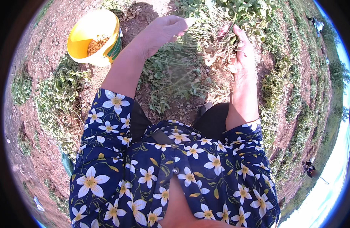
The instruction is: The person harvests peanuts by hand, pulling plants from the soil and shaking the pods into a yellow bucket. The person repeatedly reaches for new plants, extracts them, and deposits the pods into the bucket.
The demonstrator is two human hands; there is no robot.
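Note:
A bunch of uprooted peanut plants (230, 42), with stems, leaves and roots, is held in my right hand (243, 47) at the upper right. Between it and the bucket is my left hand (166, 32), palm down above the leafy plants; its fingertips are washed out by glare, so whether they pinch anything cannot be told. Left of that hand, a yellow bucket (78, 34) leans slightly and has peanut pods (97, 45) in its bottom. Below my hands, pulled green plants (175, 74) lie on the soil, with some pods (204, 72) among them.
More peanut pods (133, 13) lie on the ground behind the bucket. A heap of plants (61, 97) is at the left, and crop rows (297, 85) run along the right. Two people, one at the upper right (317, 25) and one at the lower right (309, 169), are far off.

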